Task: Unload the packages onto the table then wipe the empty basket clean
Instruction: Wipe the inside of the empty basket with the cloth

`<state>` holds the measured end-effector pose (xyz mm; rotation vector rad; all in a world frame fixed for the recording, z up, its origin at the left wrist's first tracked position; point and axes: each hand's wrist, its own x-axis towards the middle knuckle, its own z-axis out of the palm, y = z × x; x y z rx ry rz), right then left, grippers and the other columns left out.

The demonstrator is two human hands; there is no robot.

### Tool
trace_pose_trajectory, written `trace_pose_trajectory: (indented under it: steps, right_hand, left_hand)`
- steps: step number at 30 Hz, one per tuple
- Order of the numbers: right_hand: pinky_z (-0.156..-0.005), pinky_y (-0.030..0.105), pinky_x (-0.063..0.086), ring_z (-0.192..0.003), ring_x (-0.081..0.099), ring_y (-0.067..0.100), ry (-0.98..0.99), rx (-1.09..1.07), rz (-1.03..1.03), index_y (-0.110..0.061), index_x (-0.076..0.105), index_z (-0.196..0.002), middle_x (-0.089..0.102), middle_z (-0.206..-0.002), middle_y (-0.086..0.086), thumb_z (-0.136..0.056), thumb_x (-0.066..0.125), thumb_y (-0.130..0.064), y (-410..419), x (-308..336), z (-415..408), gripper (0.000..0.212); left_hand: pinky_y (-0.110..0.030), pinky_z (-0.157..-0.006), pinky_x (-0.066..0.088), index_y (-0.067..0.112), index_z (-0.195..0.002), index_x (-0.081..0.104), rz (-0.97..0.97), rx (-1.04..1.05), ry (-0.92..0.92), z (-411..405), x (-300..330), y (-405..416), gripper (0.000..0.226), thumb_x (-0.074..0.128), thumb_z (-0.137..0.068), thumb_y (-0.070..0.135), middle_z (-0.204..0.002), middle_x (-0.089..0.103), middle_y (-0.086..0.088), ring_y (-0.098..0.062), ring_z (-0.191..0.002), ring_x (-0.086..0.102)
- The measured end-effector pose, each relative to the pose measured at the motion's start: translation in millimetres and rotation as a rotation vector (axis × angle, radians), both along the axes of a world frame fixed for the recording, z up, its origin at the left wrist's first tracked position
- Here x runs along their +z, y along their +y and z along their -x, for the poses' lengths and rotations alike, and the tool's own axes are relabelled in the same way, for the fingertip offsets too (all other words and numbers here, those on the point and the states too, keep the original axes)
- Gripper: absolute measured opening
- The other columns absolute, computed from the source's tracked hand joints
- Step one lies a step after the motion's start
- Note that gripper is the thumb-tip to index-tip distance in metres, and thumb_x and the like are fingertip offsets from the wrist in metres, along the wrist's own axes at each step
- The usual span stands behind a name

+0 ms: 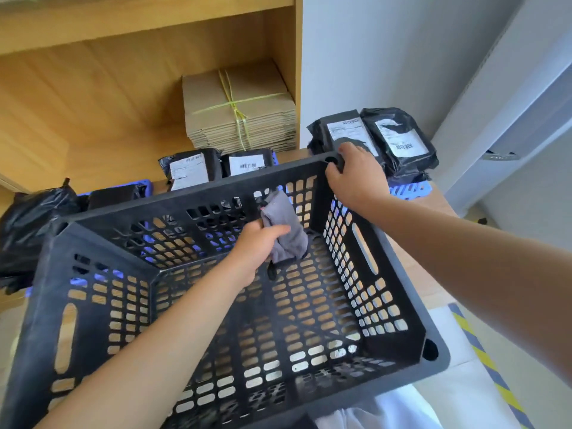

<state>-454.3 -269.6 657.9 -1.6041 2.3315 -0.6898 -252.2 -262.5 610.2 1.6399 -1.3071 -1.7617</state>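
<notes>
Nearest, a black slotted basket [399,258], tilted with its open mouth toward the camera, holding no packages; pale wood visible through the slots of its floor and walls. Inside it, the left hand [257,247], fingers curled round a folded grey cloth [286,232], pressing the cloth low against the far wall where wall meets floor. At the far right corner of the rim, the right hand [356,178], fingers hooked over the edge and gripping it. Beneath and beside the basket, a light wooden surface [433,199].

Just behind the far rim, two black packages [213,168] with white barcode labels, lying side by side on a blue slotted tray [408,191] that peeks out at both ends. To the left, more black plastic bags [28,224], crumpled, their labels hidden. To the right and a little farther, a stack of black packages [390,137] with white labels facing up, just beyond the right hand.

Farther back, a bundle of flat brown cardboard [238,109] tied crosswise with yellow-green string, sitting in a wooden shelf bay [93,97]. At far right, a white wall [387,57].
</notes>
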Motion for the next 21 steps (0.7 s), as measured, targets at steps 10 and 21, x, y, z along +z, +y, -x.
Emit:
trace_pose_trajectory:
  steps: [10,21]
  right_hand:
    - [-0.09,0.039,0.044,-0.116,0.05,0.031,-0.102,-0.076,-0.204,-0.014,0.042,-0.135,0.049,-0.13,0.011,-0.09,0.058,-0.032,66,-13,3,0.052]
    - [-0.066,0.031,0.033,-0.077,0.045,0.024,0.07,-0.044,-0.18,-0.013,0.043,-0.094,0.049,-0.09,0.005,-0.093,0.05,-0.024,59,-14,-3,0.013]
  left_hand:
    - [-0.028,-0.057,0.036,0.014,-0.081,0.054,0.217,-0.271,-0.328,34,-83,-1,0.012,0.064,-0.087,0.013,-0.075,0.055,0.001,-0.017,-0.069,0.052]
    - [-0.04,-0.081,0.042,0.017,-0.119,0.069,1.0,-0.563,-0.89,62,-150,-21,0.036,0.065,-0.084,0.01,-0.109,0.071,0.001,-0.029,-0.1,0.057]
